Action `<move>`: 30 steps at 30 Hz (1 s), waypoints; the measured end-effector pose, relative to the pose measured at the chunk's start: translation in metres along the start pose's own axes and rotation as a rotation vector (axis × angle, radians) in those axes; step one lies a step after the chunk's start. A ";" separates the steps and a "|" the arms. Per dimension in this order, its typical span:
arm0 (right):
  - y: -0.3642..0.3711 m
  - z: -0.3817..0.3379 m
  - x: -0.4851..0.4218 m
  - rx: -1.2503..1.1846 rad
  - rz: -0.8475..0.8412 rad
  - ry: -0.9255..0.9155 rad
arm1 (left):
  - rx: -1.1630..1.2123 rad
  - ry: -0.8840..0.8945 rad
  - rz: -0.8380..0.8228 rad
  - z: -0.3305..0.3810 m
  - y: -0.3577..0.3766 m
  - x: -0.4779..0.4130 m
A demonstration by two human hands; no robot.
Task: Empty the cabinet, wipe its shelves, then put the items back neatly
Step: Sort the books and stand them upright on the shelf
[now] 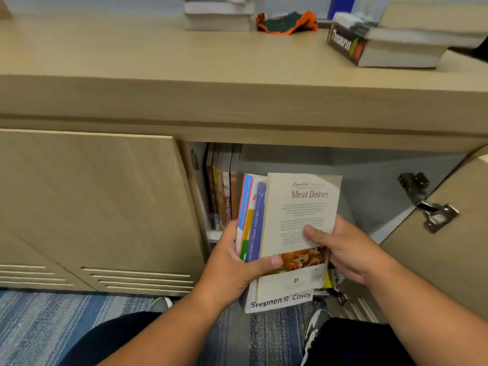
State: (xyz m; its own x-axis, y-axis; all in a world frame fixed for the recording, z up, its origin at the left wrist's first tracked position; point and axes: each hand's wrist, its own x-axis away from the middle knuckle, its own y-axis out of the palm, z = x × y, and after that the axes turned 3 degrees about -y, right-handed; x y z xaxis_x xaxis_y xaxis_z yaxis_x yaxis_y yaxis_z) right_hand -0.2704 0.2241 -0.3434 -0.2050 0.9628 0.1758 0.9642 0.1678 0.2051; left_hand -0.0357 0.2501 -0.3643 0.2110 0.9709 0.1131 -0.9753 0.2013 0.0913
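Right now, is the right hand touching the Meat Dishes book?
Touching. The head view shows the right hand gripping the Meat Dishes book: its thumb lies on the cover and its fingers curl behind the right edge.

Dark navy trousers [111, 339] cover both legs; the sneakers [315, 326] are grey with white laces, and both forearms [422, 299] are bare.

So it's a low cabinet [237, 101] in a pale wood finish with a wide flat top, left door [92, 196] shut with vent slots [137, 280] cut near the bottom, right door [449, 260] swung open on a metal hinge [429, 204]. Floor's a blue and grey striped carpet [39, 320], and there's a strip of pale wall [105, 2] up behind, all pretty evenly lit.
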 end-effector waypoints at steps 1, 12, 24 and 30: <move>-0.005 0.001 -0.008 -0.013 0.009 -0.025 | -0.012 0.009 0.004 -0.002 0.001 -0.010; -0.031 0.004 -0.067 -0.025 0.200 -0.152 | -0.007 0.010 -0.039 -0.007 0.005 -0.066; -0.037 -0.017 -0.096 0.202 0.503 -0.334 | 0.089 0.026 0.100 -0.012 0.012 -0.077; -0.048 -0.037 -0.075 0.451 0.911 -0.442 | -0.102 0.086 0.256 -0.011 0.020 -0.070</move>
State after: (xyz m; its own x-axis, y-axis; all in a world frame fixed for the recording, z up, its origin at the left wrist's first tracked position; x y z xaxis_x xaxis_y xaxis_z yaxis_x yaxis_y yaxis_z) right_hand -0.3076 0.1363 -0.3309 0.6034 0.7409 -0.2948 0.7149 -0.6665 -0.2116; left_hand -0.0705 0.1878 -0.3808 -0.0452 0.9984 0.0353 -0.9986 -0.0442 -0.0299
